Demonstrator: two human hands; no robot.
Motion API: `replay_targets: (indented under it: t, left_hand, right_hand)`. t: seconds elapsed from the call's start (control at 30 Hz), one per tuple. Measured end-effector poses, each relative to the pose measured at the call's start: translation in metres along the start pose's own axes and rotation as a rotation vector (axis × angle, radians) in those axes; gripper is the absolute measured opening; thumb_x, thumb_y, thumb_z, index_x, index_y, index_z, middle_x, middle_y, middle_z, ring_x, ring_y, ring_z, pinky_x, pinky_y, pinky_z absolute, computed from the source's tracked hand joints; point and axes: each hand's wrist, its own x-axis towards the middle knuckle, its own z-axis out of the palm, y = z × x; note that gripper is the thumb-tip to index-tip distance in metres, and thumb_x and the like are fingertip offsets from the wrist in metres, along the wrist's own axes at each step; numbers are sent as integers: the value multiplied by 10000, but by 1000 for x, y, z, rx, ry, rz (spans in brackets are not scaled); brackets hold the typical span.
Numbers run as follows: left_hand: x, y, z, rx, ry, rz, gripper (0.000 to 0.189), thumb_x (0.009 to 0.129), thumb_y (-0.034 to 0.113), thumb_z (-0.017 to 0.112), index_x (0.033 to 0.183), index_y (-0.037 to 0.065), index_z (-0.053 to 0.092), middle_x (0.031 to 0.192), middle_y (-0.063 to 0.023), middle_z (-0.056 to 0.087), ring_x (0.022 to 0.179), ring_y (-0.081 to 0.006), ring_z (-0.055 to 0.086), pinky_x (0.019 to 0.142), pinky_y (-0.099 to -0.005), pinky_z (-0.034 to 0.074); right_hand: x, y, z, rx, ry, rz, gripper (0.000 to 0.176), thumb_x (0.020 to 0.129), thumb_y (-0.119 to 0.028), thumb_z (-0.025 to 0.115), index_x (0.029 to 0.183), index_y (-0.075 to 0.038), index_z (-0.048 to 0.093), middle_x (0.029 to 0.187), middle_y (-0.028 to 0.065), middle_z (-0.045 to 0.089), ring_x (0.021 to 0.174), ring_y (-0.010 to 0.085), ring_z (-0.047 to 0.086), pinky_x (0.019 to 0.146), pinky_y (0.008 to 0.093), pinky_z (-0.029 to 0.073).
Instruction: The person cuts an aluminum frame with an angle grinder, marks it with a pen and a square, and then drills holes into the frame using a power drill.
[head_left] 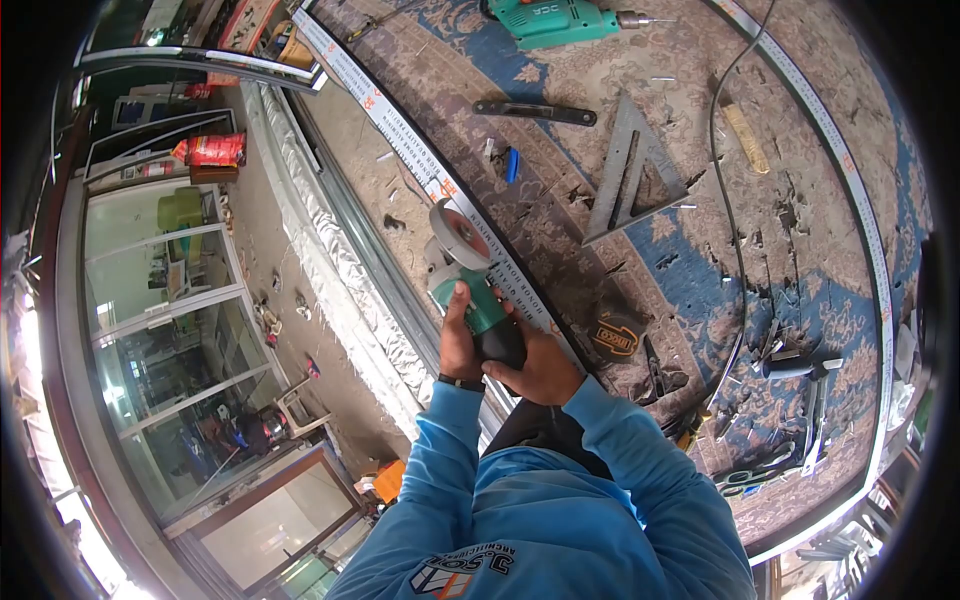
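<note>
An angle grinder with a green and black body is held in both my hands. My left hand wraps its left side, thumb lying along the green housing. Around the black rear part closes my right hand, from the right. The grinder's disc, partly covered by a metal guard, points away from me and overlaps a long aluminium profile with printed white film. An orange and black tape measure lies right of my right hand, and pliers lie nearby.
On the patterned carpet lie a metal set square, a green drill, a black bar, a blue cap-like piece and a hammer. A cable runs across it. Wrapped profiles and glazed frames stand left.
</note>
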Motion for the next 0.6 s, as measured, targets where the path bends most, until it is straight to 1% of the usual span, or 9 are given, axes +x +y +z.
replay_targets:
  t: [0.07,0.17,0.27,0.37,0.5,0.6]
  left_hand:
    - [-2,0,1,-5,-9,-2,608,1024,596,596,1149,3,645,929,-158,714,859,-337,725,831,-443,613]
    - [-3,-3,1,-6,-12,7,613,1024,600,593,1146,2,644,925,-162,716,859,-336,726,828,-439,613]
    - [-2,-5,-2,4,-14,9,613,1026,600,586,1143,1,644,916,-165,717,860,-338,726,829,-437,612]
    - [-9,-1,5,21,-36,-9,613,1031,600,576,1143,1,643,906,-167,717,864,-338,726,828,-434,611]
    - [-10,0,7,19,-58,-18,606,1037,593,571,1150,1,640,923,-154,712,867,-331,726,830,-442,614]
    - [-12,1,13,34,-30,9,655,985,624,643,1145,-11,646,916,-162,710,864,-318,717,840,-425,597]
  right_hand:
    - [0,-4,-4,-18,-33,25,964,833,-414,842,1469,162,405,1349,394,585,1291,508,589,1114,486,473]
    - [-3,-4,-4,-28,-17,31,975,835,-426,839,1466,173,400,1351,400,581,1294,509,588,1115,480,475]
    - [-5,2,-2,-77,10,-12,975,836,-436,837,1462,174,405,1346,401,582,1293,510,589,1112,479,478]
    - [-6,2,-1,-24,-13,33,971,838,-445,836,1454,174,413,1342,399,585,1293,513,587,1111,480,478]
    - [-6,0,-2,-19,-6,29,973,836,-448,839,1455,171,414,1345,400,583,1305,507,583,1114,480,475]
    - [-7,0,-2,-41,-3,40,972,835,-446,839,1462,163,414,1354,395,581,1308,503,583,1116,481,475]
